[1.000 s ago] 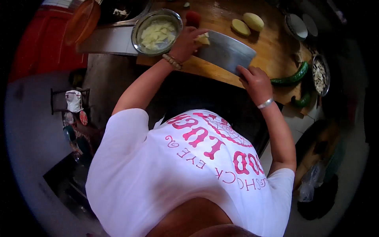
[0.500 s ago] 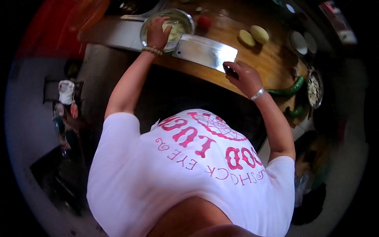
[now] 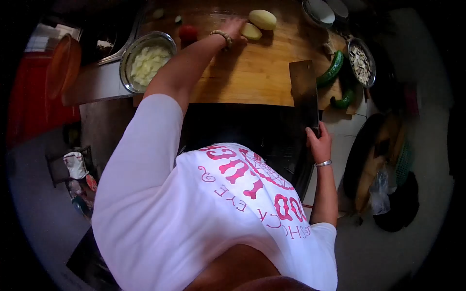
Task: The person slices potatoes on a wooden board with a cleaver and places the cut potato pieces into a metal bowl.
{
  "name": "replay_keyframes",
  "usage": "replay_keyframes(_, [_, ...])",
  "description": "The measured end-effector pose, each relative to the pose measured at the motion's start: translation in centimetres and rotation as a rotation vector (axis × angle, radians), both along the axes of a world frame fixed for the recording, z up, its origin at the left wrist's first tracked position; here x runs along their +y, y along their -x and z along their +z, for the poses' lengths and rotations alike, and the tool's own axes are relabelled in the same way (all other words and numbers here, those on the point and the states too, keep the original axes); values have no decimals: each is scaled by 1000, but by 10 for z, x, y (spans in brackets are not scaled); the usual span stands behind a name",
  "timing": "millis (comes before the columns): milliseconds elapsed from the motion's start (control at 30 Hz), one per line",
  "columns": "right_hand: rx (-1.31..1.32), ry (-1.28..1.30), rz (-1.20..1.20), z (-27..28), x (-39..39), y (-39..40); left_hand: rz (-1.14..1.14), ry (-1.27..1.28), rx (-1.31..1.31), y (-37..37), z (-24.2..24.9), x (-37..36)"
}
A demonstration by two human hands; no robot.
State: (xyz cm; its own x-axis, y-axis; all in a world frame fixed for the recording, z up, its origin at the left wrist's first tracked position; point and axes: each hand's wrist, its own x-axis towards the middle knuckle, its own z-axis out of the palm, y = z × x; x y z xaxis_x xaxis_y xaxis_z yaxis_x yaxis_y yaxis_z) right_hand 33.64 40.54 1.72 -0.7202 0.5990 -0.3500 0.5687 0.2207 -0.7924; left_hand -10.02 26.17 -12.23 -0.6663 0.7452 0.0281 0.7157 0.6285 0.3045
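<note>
My right hand [image 3: 320, 144] is wrapped round the handle of a cleaver [image 3: 303, 82], whose broad blade points away from me over the right front edge of the wooden board [image 3: 272, 89]. At the far side of the board, my left hand [image 3: 234, 29] reaches out with fingers extended, slightly blurred, right at the edge of a cut piece of potato [image 3: 252, 32]. Just behind that piece lies a larger peeled potato [image 3: 262, 20]. A red tomato [image 3: 188, 33] sits to the left of my left hand.
On the left, a metal bowl [image 3: 171, 42] holds pale cut pieces. Two green peppers [image 3: 331, 70] lie to the right of the cleaver, beside a metal bowl of chopped pieces [image 3: 360, 63]. White bowls [image 3: 319, 12] stand at the back right.
My left hand has left the metal bowl and moved right to the potato piece. My right hand has drawn back, turning the cleaver from lying sideways to pointing away. The view has shifted.
</note>
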Motion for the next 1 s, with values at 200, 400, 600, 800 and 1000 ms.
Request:
replay_keyframes(200, [12,190,-61,-19,-16,-3,-97,31,-49,-46,9,-16])
replay_keyframes(400, [124,431,-7,-31,-40,61,73,-180,-215,-85,-1,-47])
replay_keyframes(600, [147,400,55,-40,-52,99,4,-124,-134,-81,14,-42])
replay_keyframes(800, [116,347,107,-46,-48,112,10,-318,-230,-62,-13,-43])
replay_keyframes(1000, [91,349,112,-47,-51,121,77,-352,-229,-63,-10,-44])
